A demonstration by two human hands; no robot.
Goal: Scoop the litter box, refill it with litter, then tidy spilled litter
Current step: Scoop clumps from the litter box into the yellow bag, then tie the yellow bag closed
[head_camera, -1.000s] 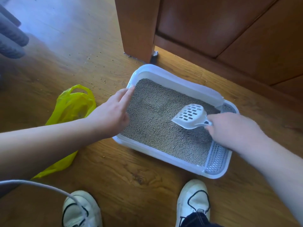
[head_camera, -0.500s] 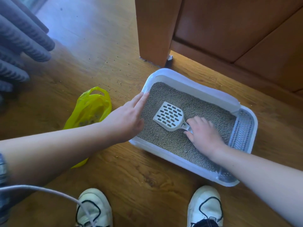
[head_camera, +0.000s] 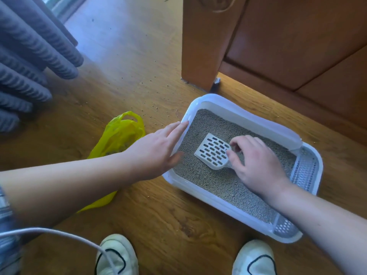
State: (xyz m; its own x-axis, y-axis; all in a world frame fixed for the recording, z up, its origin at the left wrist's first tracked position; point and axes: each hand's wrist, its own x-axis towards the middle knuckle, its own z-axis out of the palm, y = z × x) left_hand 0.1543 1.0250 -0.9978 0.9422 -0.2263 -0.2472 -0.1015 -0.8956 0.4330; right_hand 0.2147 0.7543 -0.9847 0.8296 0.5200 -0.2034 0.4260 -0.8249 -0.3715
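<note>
Mid litter box [head_camera: 248, 117], the scoop [head_camera: 212, 151] lies flat on the litter [head_camera: 218, 185], blade pointing away from the right hand [head_camera: 256, 165], whose fingers pinch its handle. The left hand [head_camera: 155, 153], fingers straight, braces the box's left rim.

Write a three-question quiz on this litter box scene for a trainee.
1. True or false: the scoop lies outside the litter box.
2. The left hand rests on: A) the scoop, B) the litter box's rim, C) the right hand.
3. Which hand holds the scoop?
Key: 1 false, it is inside the box; 2 B; 3 the right hand.
</note>
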